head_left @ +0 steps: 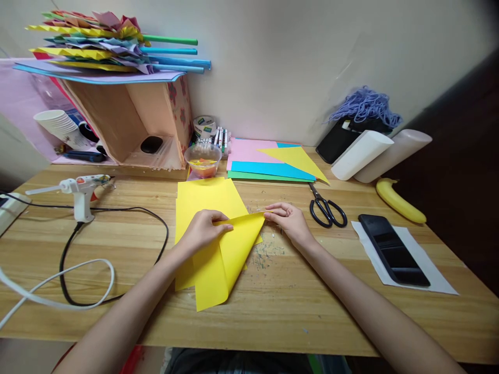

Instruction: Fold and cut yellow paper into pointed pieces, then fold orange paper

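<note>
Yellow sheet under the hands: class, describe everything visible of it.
The yellow sheet is thin, plain, matte paper, its lower part curled over in a soft, uncreased fold. It lies slantwise on other yellow sheets and the wooden table. The left hand rests on its upper edge; the right hand pinches its upper corner.

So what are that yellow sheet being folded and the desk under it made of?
The yellow sheet looks like thin matte paper: it curls over softly where the left hand and right hand hold it. The desk seems wood or wood-look laminate, judging by its grain lines.
</note>
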`<state>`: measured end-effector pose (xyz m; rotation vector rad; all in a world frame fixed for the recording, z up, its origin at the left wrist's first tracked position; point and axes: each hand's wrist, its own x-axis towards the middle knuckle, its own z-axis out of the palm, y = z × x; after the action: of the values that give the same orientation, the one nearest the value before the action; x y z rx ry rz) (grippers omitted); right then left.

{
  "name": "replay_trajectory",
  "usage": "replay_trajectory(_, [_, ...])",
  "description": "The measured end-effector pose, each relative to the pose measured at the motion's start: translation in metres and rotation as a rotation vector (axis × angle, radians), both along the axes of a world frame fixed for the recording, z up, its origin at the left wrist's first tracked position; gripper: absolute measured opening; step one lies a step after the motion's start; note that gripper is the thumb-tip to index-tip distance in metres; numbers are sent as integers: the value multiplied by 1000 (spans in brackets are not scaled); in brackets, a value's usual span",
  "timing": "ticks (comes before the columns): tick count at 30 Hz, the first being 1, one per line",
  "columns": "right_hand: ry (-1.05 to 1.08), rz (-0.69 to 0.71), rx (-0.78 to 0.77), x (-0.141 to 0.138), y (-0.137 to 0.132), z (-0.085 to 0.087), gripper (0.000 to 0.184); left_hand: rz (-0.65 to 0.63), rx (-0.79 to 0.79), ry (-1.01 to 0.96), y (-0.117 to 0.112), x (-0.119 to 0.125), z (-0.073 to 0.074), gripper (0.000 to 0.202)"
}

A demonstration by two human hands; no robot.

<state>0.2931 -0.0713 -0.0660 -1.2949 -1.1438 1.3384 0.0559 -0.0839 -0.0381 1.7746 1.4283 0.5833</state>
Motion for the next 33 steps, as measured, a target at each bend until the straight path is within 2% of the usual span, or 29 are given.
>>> replay_trajectory(7, [43,-9,-10,-1,0,1,27,19,-8,-43,-1,0,-1,21])
replay_trajectory(12, [23,54,-46,0,-1,6,36,39,19,-47,-2,2,-1,23])
replay_trajectory(22, [54,22,-51,-6,-5,7,32,51,25,-69,-6,5,2,25])
replay_trajectory(27, [63,-17,-19,-7,-3,6,34,52,20,-79,-5,5,0,25])
replay_trajectory(33, [22,14,50,-4,-3,6,26,44,4,-81,-4,4,0,24])
